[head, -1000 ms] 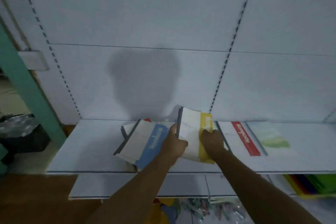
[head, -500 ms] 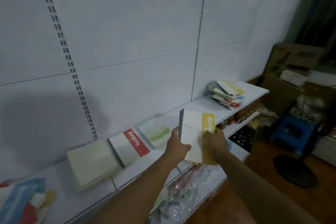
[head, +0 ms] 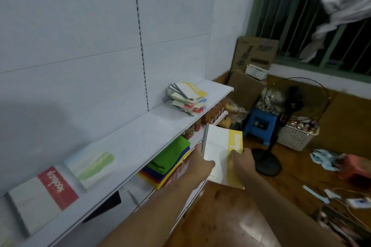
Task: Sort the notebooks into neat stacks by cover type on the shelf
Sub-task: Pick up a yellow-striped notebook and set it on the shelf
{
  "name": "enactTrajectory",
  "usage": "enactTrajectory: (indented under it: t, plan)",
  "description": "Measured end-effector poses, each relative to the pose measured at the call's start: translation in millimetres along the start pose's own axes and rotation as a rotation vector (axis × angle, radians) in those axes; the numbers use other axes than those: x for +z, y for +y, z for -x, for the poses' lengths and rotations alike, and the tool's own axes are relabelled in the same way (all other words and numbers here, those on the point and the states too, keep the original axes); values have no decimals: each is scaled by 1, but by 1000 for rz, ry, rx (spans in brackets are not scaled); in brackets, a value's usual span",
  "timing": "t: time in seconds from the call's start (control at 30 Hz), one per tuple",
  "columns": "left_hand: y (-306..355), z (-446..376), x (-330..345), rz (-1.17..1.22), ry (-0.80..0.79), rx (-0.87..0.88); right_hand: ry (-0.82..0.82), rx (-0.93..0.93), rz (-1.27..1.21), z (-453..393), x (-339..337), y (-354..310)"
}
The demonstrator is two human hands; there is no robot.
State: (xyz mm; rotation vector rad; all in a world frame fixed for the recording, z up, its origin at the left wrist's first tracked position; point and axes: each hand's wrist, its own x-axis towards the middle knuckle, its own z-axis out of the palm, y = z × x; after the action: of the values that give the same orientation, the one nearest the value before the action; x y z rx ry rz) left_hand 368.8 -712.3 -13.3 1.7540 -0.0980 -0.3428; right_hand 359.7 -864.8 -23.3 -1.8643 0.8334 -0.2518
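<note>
Carry step: both hands, left hand (head: 200, 163) and right hand (head: 242, 161), grip the yellow notebook (head: 223, 152). Next, set it on the shelf's (head: 140, 138) far-end pile (head: 187, 97).

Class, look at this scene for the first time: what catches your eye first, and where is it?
Both hands, left hand and right hand, hold a yellow-banded notebook in mid-air, off the shelf's front edge. A messy notebook pile sits at the shelf's far end; a red-banded stack lies nearest.
</note>
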Motion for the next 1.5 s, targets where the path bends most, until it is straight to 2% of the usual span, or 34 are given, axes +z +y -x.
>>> enactTrajectory:
  t: [0.23, 0.5, 0.7, 0.83, 0.93, 1.03, 1.13, 1.5]
  plan:
    - [13, -74, 2, -32, 15, -12, 25, 3, 9, -65, 25, -27]
    - [21, -151, -95, -65, 213, -41, -121, -123, 34, -111, 133, -112]
    - [-12, -155, -174, -74, 469, -181, -344, -301, 136, -102, 239, -141]
    - [-33, -152, -217, -169, 624, -289, -523, -489, 330, -100, 308, -153]
    - [-50, -144, -236, -181, 685, -438, -679, -565, 446, -89, 347, -151]
    - [-62, -139, -243, -164, 714, -576, -811, -641, 548, -82, 372, -148]
    - [-69, -140, -241, -144, 769, -644, -901, -728, 645, -81, 387, -146]
    - [-79, -160, -219, -167, 958, -672, -1041, -817, 689, -97, 408, -138]
